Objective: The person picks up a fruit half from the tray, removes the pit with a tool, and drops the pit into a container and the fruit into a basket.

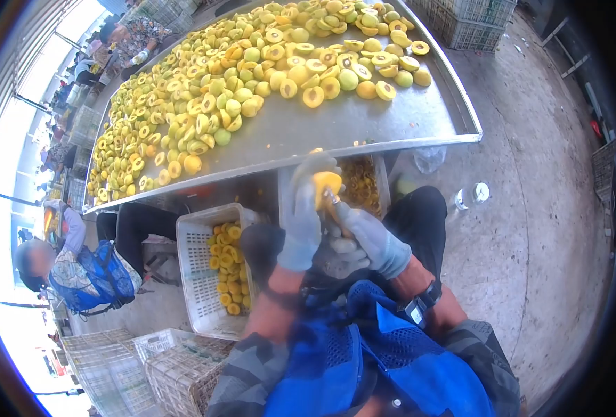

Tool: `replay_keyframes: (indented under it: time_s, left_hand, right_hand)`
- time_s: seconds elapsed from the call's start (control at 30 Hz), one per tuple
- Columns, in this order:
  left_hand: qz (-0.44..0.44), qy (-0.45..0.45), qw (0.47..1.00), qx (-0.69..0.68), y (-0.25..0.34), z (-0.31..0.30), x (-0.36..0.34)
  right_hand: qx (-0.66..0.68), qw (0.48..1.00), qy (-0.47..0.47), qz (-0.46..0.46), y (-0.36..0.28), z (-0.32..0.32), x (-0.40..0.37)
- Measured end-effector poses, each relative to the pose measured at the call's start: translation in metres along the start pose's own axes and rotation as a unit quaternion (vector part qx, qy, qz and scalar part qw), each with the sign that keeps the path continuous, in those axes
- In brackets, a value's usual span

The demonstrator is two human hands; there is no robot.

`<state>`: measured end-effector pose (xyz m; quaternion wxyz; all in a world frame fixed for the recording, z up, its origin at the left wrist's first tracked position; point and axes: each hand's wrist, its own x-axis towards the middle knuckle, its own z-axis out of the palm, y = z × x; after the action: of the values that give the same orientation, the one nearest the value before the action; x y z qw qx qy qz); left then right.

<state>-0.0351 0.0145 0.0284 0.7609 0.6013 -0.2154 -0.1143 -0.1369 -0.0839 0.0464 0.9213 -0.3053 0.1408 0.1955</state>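
Note:
My left hand point(305, 215), in a pale glove, holds up a yellow-orange fruit half point(327, 186) just in front of the metal table's edge. In my right hand point(370, 236), also gloved, is a small tool point(331, 197) whose metal tip touches the fruit's cut face. The tool's handle is mostly hidden by my fingers. Many halved yellow and green fruits point(252, 66) are heaped on the metal table point(419, 115) beyond my hands. Below them, a bin point(383, 187) holds dark pits and scraps.
A white crate point(200, 292) with yellow fruit halves stands left of my legs. A co-worker in a blue vest point(89, 278) sits at the far left, and others are along the upper left. Stacked crates point(471, 24) stand behind the table; a jar point(480, 192) is on the floor.

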Motion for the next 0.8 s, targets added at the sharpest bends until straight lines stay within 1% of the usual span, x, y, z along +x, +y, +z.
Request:
replay_keyframes:
  time_s: [0.03,0.1,0.17,0.23,0.27,0.33,0.37,0.43,0.47,0.53,0.57,0.67,0.7,0.73,0.77,0.8]
  left_hand:
    - [-0.012,-0.038,0.999,0.031,-0.002,-0.012,0.003]
    - [-0.061,-0.091,0.992,0.065,0.006,-0.026,0.01]
    - [-0.145,-0.118,0.98,0.072,0.02,-0.03,0.011]
    - [-0.075,-0.117,0.974,0.181,0.022,-0.026,0.008]
    - [-0.039,-0.116,0.964,0.235,0.023,-0.023,0.007]
    - [-0.104,-0.024,0.985,0.139,0.024,-0.011,0.001]
    - [-0.136,0.02,0.987,0.088,0.023,-0.007,-0.001]
    - [-0.154,0.045,0.987,0.029,0.016,-0.006,-0.004]
    - [-0.163,0.06,0.985,-0.002,0.012,-0.006,-0.005]
    - [-0.127,0.072,0.989,0.0,0.005,-0.005,-0.007]
    - [-0.108,0.077,0.991,0.003,0.003,-0.004,-0.008]
    - [-0.167,0.14,0.975,-0.039,0.011,0.009,-0.01]
    - [-0.167,0.143,0.975,-0.041,0.01,0.01,-0.011]
    - [-0.165,0.146,0.974,-0.043,0.008,0.009,-0.012]
    - [-0.164,0.152,0.974,-0.045,0.006,0.008,-0.012]
    - [-0.121,0.15,0.981,-0.012,0.002,0.007,-0.013]
  right_hand:
    - [-0.032,0.999,0.026,-0.007,-0.002,0.002,-0.003]
    - [-0.05,0.998,0.044,0.006,-0.002,-0.001,-0.001]
    - [-0.073,0.996,0.052,0.016,0.002,-0.004,0.001]
    - [-0.103,0.993,0.048,0.021,0.008,-0.001,0.004]
    - [-0.093,0.995,0.032,0.029,0.009,-0.002,0.005]
    - [-0.073,0.997,0.003,0.039,0.009,-0.005,0.006]
    - [-0.071,0.996,0.005,0.052,0.007,-0.004,0.005]
    - [-0.065,0.994,0.013,0.081,0.004,-0.003,0.003]
    - [-0.043,0.996,-0.002,0.081,0.003,-0.005,0.001]
    - [0.002,0.996,-0.037,0.081,0.003,-0.007,0.0]
    - [-0.031,0.997,-0.017,0.068,0.004,-0.005,0.0]
    - [-0.12,0.991,0.038,0.034,0.006,-0.004,-0.001]
    - [-0.144,0.988,0.051,0.029,0.007,-0.006,-0.002]
    - [-0.168,0.983,0.064,0.022,0.006,-0.007,-0.001]
    - [-0.163,0.984,0.057,0.034,0.004,-0.008,-0.001]
    - [-0.157,0.985,0.051,0.048,0.003,-0.008,-0.002]
